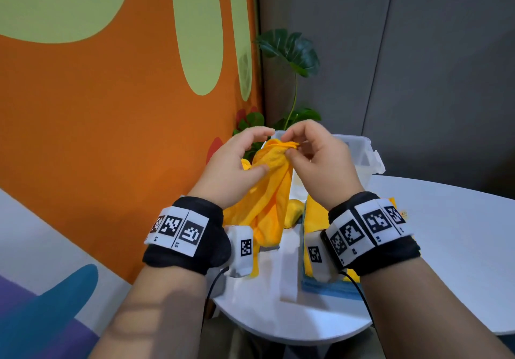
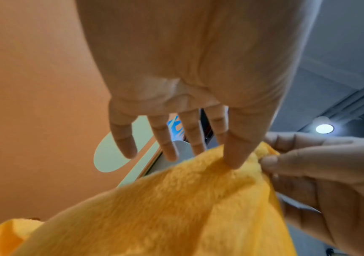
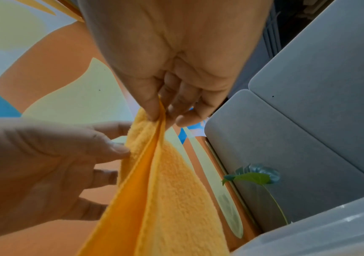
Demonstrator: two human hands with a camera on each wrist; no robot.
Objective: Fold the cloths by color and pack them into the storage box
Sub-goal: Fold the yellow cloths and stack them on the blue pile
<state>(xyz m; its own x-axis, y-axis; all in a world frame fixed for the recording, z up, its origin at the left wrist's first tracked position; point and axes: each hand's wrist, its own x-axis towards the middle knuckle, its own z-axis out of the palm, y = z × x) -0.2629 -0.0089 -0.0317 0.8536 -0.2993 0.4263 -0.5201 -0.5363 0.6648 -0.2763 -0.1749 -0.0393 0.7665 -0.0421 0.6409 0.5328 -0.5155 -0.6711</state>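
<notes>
Two hands hold one yellow cloth (image 1: 271, 191) up above the white table (image 1: 446, 233). The right hand (image 1: 317, 160) pinches the cloth's top edge between thumb and forefinger, its other fingers curled in behind. In the right wrist view the thumb (image 3: 152, 107) presses the gathered edge and the cloth (image 3: 165, 199) hangs down from it in long folds. The left hand (image 1: 237, 160) rests its thumb (image 2: 238, 152) on the cloth (image 2: 165, 207) just below that pinch; its four fingers are spread and nearly straight, clear of the fabric.

The cloth's lower end drapes down onto the table between the two wrists. To the right of it lies one flat stack: a folded yellow cloth (image 1: 309, 211) on top of a blue cloth (image 1: 328, 289), partly hidden by the right wrist. More yellow fabric (image 1: 295, 208) shows behind the hanging cloth; how many pieces it is cannot be told.

One clear storage box (image 1: 359, 152) stands at the table's far edge, behind the hands, its top open. One green plant (image 1: 292, 49) rises behind it, against an orange and green wall (image 1: 111, 107).
</notes>
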